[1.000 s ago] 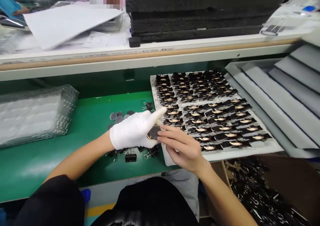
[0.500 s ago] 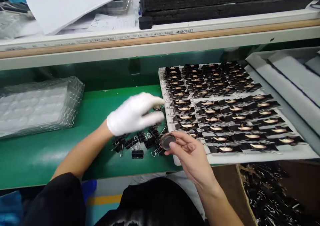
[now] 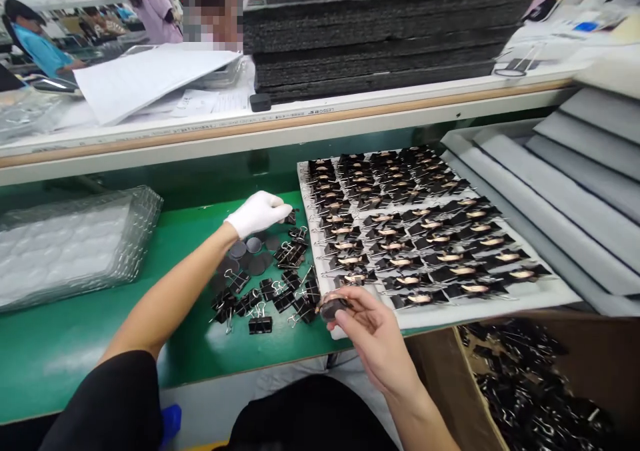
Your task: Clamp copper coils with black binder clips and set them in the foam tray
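My left hand (image 3: 257,214), in a white glove, reaches out over the green bench and pinches a black binder clip (image 3: 291,218) at the far end of a loose pile of binder clips (image 3: 273,291). Several dark round discs (image 3: 250,251) lie just under that hand. My bare right hand (image 3: 370,328) is near the front edge of the bench, its fingers closed on a small dark round disc (image 3: 331,306). Right beside it lies a white tray (image 3: 453,310) filled with rows of clipped discs (image 3: 415,228).
A clear blister tray stack (image 3: 70,244) lies at the left. Grey foam sheets (image 3: 575,184) lean at the right, black foam slabs (image 3: 375,31) on the upper shelf. A cardboard box of binder clips (image 3: 530,384) stands below right. Other people sit beyond the shelf.
My left hand let go of the disc, drew away from my right hand and reached farther out to the clip pile. My right hand kept the disc and sank towards the bench edge.
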`<state>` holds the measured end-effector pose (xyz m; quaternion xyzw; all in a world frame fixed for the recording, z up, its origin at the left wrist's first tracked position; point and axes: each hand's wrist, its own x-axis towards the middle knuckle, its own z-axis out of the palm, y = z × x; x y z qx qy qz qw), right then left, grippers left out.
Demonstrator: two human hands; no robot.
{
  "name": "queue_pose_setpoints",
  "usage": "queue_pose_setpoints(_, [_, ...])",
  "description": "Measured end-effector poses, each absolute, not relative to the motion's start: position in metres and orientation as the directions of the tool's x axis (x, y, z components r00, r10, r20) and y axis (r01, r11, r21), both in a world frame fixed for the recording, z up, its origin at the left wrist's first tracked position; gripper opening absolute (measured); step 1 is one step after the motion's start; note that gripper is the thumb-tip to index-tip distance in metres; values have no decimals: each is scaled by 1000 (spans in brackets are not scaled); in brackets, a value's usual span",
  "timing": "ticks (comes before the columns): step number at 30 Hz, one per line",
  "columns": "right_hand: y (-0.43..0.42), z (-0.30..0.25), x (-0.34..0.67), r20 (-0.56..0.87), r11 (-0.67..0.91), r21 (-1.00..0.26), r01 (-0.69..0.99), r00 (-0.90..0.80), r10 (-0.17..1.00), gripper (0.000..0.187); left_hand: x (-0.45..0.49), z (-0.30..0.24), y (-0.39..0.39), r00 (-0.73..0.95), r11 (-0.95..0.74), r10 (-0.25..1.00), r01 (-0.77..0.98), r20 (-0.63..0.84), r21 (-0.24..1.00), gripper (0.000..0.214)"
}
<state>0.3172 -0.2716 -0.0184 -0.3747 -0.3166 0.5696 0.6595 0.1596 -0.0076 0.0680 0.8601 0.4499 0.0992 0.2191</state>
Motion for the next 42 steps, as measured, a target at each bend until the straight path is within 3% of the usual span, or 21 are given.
queue_pose_setpoints(5, [-266,-17,324,-40,81,-804,-589,190,981,27,150,93,-64,549,-565,810,641,205,519,48])
queue_pose_setpoints(10, [-253,-4,317,-102,72,-707,-703,203,974,35,144,99,-124,679,-783,614,458,403,420,50])
queue_pose_setpoints(15, [-245,1,313,-141,91,-686,-722,255,957,36,136,92,-136,699,-846,524,364,486,390,43])
queue_pose_setpoints(23, [-243,-2,308,-76,174,-732,-658,333,940,33,136,92,-139,751,-866,458,256,475,429,42])
queue_pose_setpoints(27, [-248,-1,310,35,184,-732,-656,234,972,27,139,86,-144,763,-846,469,242,446,475,39])
queue_pose_setpoints(33, [-255,-5,309,162,243,-799,-550,192,968,26,141,72,-147,897,-923,249,106,366,369,35])
queue_pose_setpoints(35, [-257,-5,311,178,252,-813,-525,189,966,25,139,71,-147,902,-920,294,177,316,349,36])
queue_pose_setpoints(39, [-263,-5,317,214,254,-827,-501,138,967,26,137,74,-147,860,-837,500,450,102,311,46])
queue_pose_setpoints(42, [-264,-6,321,210,223,-844,-487,82,974,27,140,74,-150,882,-824,470,448,-24,346,46])
